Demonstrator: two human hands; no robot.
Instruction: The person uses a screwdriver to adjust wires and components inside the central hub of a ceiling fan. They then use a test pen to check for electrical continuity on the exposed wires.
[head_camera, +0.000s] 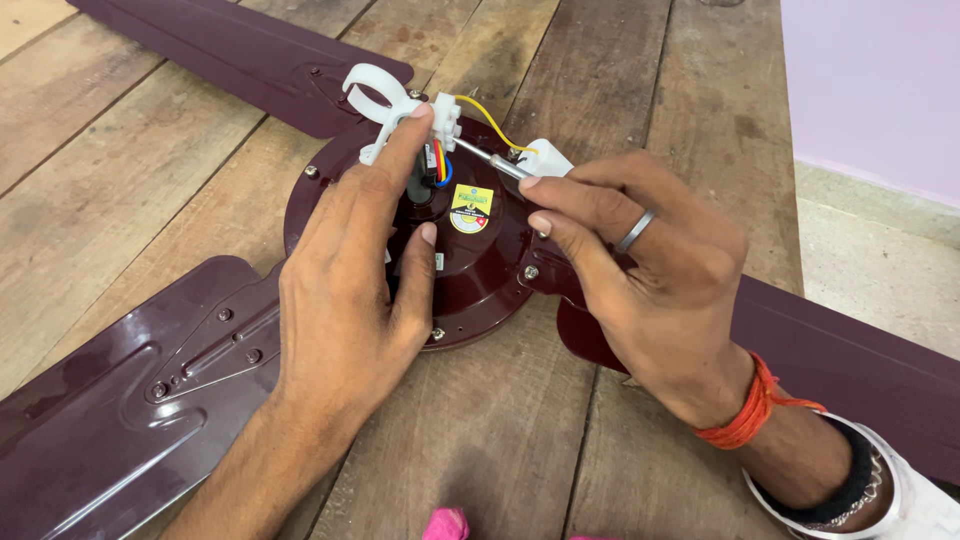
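Left hand (345, 290) pins white terminal block (440, 112) at 12 o'clock; right hand (650, 270) pinches screwdriver (490, 160). Risk: tip slipping, nicking wires (440, 165).

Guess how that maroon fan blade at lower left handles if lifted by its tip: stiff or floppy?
The fan blade looks like thin pressed metal with stamped ribs, so probably fairly stiff, though it may flex a little. Its glossy finish could be slippery. Screws fix it to the motor housing, under the left hand, so lifting the tip would likely drag the whole fan.
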